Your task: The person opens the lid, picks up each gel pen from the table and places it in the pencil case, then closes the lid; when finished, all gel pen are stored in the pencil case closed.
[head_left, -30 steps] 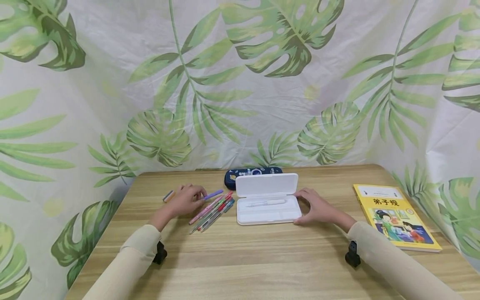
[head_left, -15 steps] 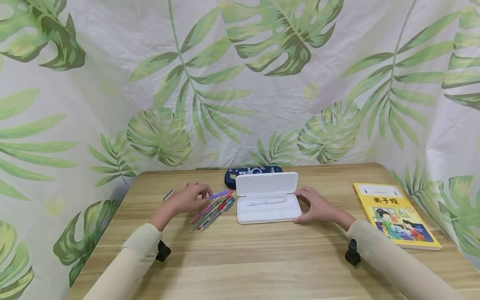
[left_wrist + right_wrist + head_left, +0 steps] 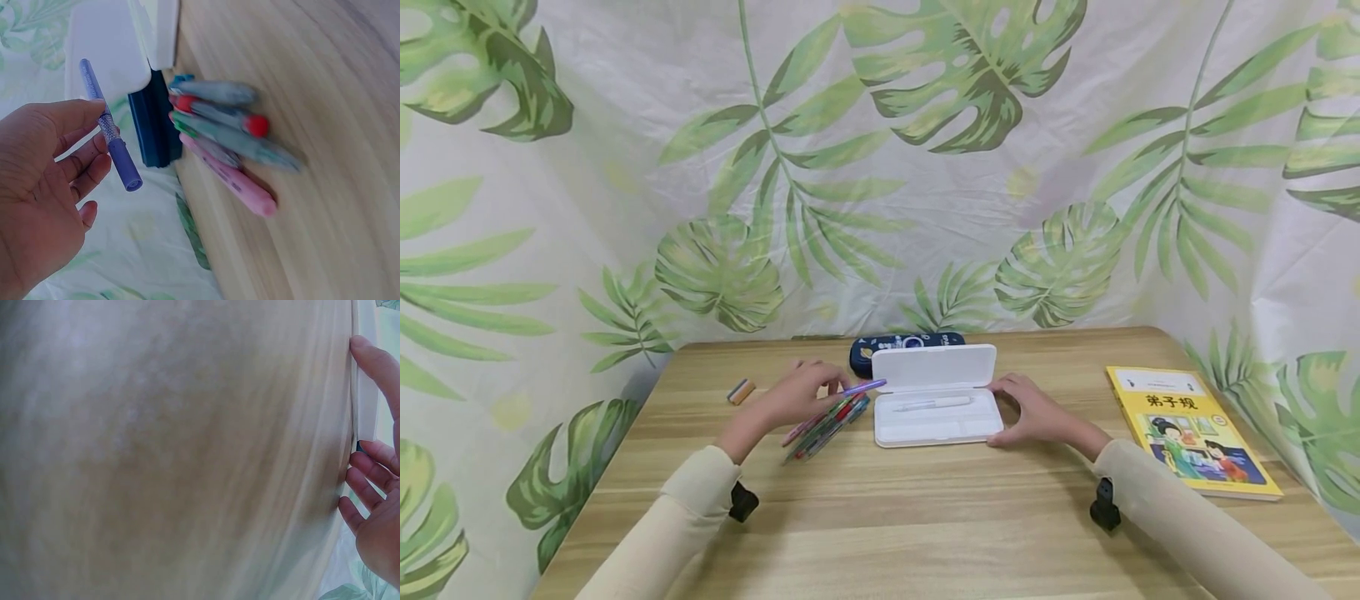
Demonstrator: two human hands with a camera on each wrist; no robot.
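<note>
Free passage over the table [image 3: 917, 525] at near centre, white lid [image 3: 934, 369] an obstacle before blue pouch [image 3: 861, 361]

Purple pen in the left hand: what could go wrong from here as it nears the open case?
1. The left hand pinches the purple pen near its middle, so it might swivel or slip.
2. In the head view, the pen's far end appears close to the raised lid and could knock it.
3. A pale pen lies in the white case; a pen dropped carelessly might land across it.
</note>
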